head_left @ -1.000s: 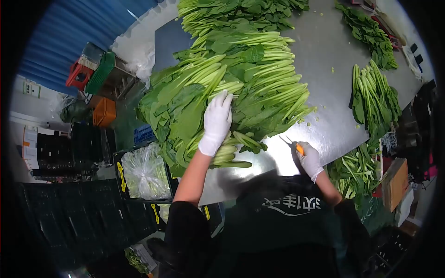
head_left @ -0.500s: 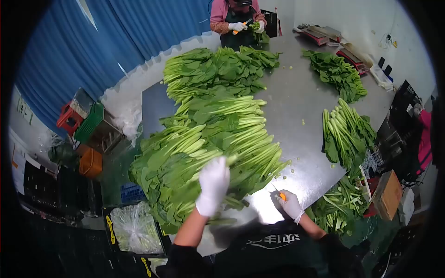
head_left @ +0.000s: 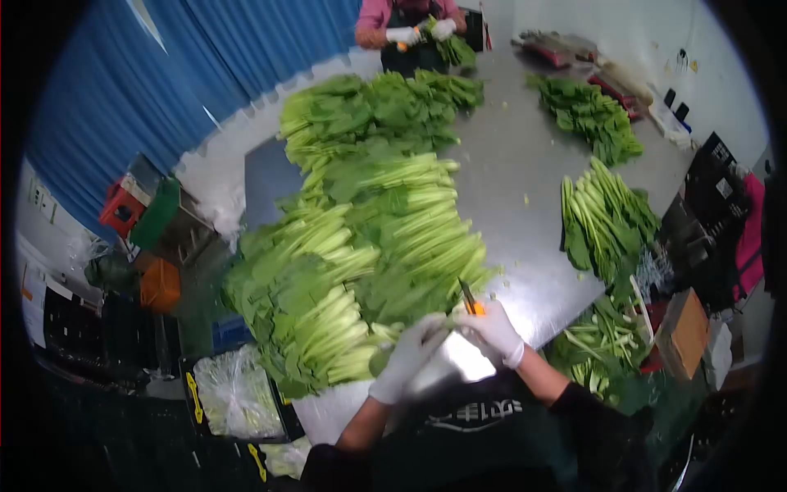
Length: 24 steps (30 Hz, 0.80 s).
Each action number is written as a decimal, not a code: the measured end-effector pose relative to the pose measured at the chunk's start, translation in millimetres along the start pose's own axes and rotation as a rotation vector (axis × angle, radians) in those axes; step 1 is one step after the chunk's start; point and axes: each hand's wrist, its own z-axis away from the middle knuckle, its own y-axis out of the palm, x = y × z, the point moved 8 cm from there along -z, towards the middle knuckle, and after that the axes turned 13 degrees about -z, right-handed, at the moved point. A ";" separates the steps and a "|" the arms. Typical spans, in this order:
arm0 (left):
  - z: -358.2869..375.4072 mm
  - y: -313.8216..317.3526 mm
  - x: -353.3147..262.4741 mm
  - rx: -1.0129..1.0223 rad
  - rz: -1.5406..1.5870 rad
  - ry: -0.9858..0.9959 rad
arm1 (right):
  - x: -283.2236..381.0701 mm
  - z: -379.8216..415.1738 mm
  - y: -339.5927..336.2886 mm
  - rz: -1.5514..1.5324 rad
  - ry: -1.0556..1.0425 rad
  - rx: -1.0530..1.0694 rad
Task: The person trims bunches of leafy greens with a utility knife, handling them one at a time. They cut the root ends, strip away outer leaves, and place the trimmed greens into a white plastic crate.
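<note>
Left hand point(head_left: 410, 361) closed round a leafy-green stalk point(head_left: 379, 359) above the metal table's point(head_left: 537, 283) near edge; stalk's long axis ran toward right hand point(head_left: 493, 330), which gripped an orange-handled knife point(head_left: 474, 307) pointing forward.

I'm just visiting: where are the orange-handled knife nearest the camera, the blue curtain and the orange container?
Orange-handled knife point(head_left: 477, 308): head view, on the handle.
Blue curtain point(head_left: 176, 98): head view, middle folds.
Orange container point(head_left: 160, 286): head view, on its side.
</note>
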 end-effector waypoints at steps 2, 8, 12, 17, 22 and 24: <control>3.7 -3.4 -8.3 -0.081 -0.157 -0.152 | -28.7 -7.4 -15.2 -0.046 -0.009 -0.046; -0.7 15.0 3.1 -0.180 0.004 -0.252 | -19.4 8.1 -6.4 -0.232 0.087 -0.002; 1.1 4.1 9.0 -0.178 0.219 -0.264 | -22.0 12.9 -29.3 0.011 -0.122 -0.040; 2.0 16.2 8.6 -0.128 0.333 -0.292 | 3.1 33.3 -26.3 0.797 -0.397 -0.061; -2.5 17.6 -1.8 -0.158 0.052 -0.215 | -1.2 35.2 -29.4 0.827 -0.309 -0.115; -3.8 14.2 -24.6 -0.171 -0.195 -0.115 | -14.8 30.9 -33.4 0.828 -0.275 -0.106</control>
